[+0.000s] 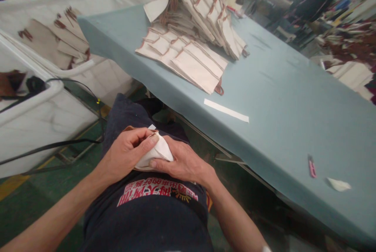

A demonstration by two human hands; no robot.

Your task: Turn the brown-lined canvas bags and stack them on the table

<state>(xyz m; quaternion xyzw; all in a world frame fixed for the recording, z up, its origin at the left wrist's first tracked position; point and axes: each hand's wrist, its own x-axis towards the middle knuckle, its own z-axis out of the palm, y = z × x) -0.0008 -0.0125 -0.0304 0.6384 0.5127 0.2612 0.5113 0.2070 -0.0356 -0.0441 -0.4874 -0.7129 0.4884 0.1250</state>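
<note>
Both of my hands are closed on a small cream fabric piece [155, 153] with a brown edge, held over my lap in front of a dark printed shirt. My left hand [125, 151] pinches its upper side with thumb and fingers. My right hand [182, 162] grips it from below and the right, thumb pressed on the cloth. On the blue-grey table [293, 99] ahead lies a fanned stack of cream fabric pieces with brown trim [190, 48].
A white paper strip [226, 110] lies on the table near its front edge. A small pink tool [311, 166] and a white scrap [339, 184] lie at the right. White bins [44, 115] with more pieces stand at the left, with black cables beside them.
</note>
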